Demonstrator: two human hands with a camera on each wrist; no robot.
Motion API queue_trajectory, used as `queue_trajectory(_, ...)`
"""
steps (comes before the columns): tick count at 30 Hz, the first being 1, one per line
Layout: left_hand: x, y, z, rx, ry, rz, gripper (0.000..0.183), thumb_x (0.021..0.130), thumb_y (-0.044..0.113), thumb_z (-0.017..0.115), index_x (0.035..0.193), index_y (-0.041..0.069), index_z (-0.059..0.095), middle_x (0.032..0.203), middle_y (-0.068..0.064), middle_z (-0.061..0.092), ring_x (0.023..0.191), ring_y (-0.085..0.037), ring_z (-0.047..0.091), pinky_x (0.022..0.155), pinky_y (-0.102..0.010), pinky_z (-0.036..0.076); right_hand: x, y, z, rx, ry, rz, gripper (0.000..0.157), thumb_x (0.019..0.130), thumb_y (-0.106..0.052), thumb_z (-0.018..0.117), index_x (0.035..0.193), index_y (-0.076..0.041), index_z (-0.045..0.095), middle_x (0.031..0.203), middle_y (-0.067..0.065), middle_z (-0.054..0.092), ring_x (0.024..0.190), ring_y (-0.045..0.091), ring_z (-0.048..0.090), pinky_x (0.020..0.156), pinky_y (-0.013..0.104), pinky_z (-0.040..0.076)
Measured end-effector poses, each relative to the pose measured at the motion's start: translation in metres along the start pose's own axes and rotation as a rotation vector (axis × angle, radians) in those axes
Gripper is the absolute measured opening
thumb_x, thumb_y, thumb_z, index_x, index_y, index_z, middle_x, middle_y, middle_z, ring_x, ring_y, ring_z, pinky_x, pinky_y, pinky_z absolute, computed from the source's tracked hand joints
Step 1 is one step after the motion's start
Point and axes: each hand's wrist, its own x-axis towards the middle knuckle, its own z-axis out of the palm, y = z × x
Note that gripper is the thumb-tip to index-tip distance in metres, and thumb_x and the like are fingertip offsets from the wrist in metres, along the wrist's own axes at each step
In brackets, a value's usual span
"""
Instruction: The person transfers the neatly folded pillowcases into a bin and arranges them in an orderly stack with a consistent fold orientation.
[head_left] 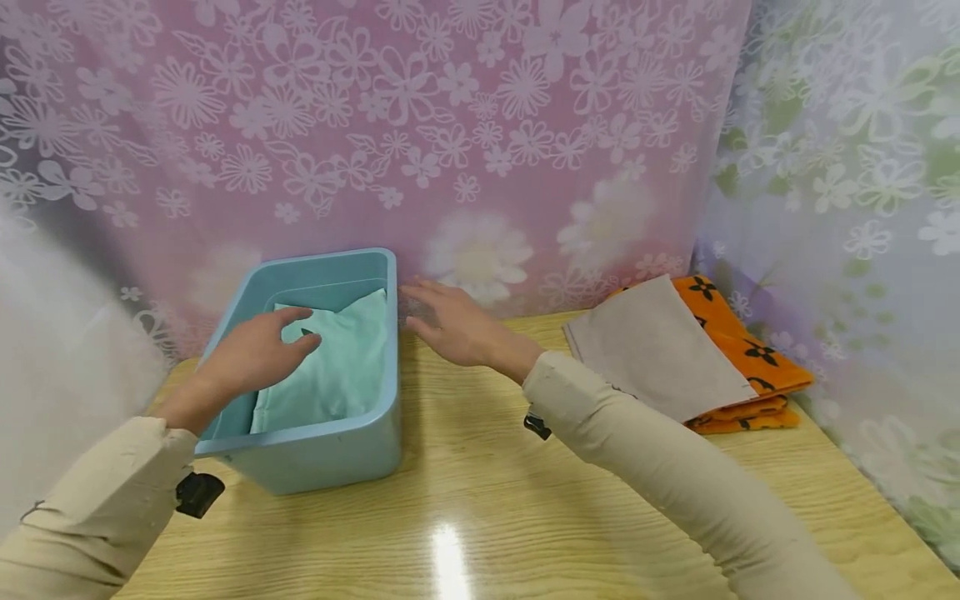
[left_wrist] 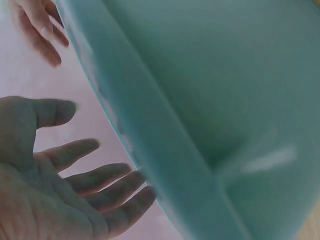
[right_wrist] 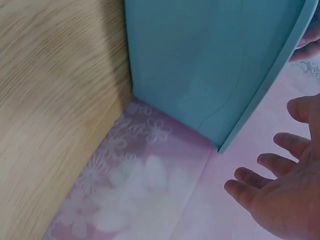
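A blue plastic bin (head_left: 330,454) stands at the left of the table with folded mint-green cloth (head_left: 341,358) lying inside. Over the bin's left side is my left hand (head_left: 258,350), its fingers spread and loosely bent with nothing held; the left wrist view shows this hand (left_wrist: 75,190) palm up near the rim. Just outside the bin's right wall, my right hand (head_left: 457,325) hangs with fingers extended and holds nothing. In the right wrist view the right hand (right_wrist: 285,175) is apart from the bin wall (right_wrist: 195,60).
On the right of the wooden table (head_left: 480,467) lies a folded stack of cloth, a grey piece (head_left: 652,350) over an orange one with black flowers (head_left: 757,354). A pink floral curtain (head_left: 465,125) hangs behind, and a pale floral curtain (head_left: 855,208) to the right.
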Motion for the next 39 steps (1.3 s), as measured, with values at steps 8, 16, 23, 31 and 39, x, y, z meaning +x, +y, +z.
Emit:
queue_trajectory(8,-0.001,0.029,0.018,-0.024,0.155,0.093,0.06,0.091,0.049,0.036,0.138,0.012,0.031,0.135,-0.015,0.036,0.115,-0.035,0.04,0.083,-0.055,0.035,-0.02,0.02,-0.017,-0.059,-0.04,0.03,0.054,0.094,-0.041,0.035,0.142,-0.022,0.021,0.146,0.001,0.013,0.131,0.02,0.014,0.104,0.039,0.017)
queue_trajectory(16,0.006,0.065,0.038,0.072,0.266,0.182,0.052,0.091,0.041,0.041,0.136,0.015,0.037,0.135,-0.015,0.035,0.12,-0.037,0.034,0.086,-0.054,0.034,-0.039,0.046,-0.029,-0.184,-0.062,0.116,0.057,0.092,-0.045,0.038,0.142,-0.029,0.016,0.146,0.001,0.011,0.132,0.023,0.013,0.1,0.046,0.022)
queue_trajectory(23,0.017,0.096,0.052,0.175,0.315,0.271,0.05,0.09,0.04,0.042,0.133,0.015,0.041,0.132,-0.014,0.038,0.118,-0.035,0.036,0.086,-0.053,0.035,-0.06,0.075,-0.041,-0.256,-0.044,0.204,0.058,0.091,-0.044,0.04,0.142,-0.027,0.018,0.146,0.004,0.015,0.13,0.029,0.017,0.096,0.05,0.027)
queue_trajectory(31,0.03,0.118,0.076,0.288,0.369,0.352,0.047,0.088,0.042,0.043,0.13,0.019,0.045,0.131,-0.013,0.038,0.119,-0.03,0.033,0.088,-0.051,0.033,-0.087,0.115,-0.051,-0.311,-0.011,0.228,0.061,0.09,-0.043,0.044,0.142,-0.023,0.02,0.145,0.008,0.018,0.13,0.031,0.017,0.101,0.049,0.018)
queue_trajectory(39,0.043,0.136,0.102,0.449,0.35,0.365,0.052,0.089,0.05,0.036,0.133,0.023,0.041,0.135,-0.015,0.033,0.122,-0.032,0.028,0.098,-0.049,0.022,-0.112,0.146,-0.055,-0.444,-0.018,0.24,0.062,0.089,-0.049,0.041,0.142,-0.023,0.02,0.144,0.011,0.019,0.13,0.034,0.014,0.103,0.048,0.01)
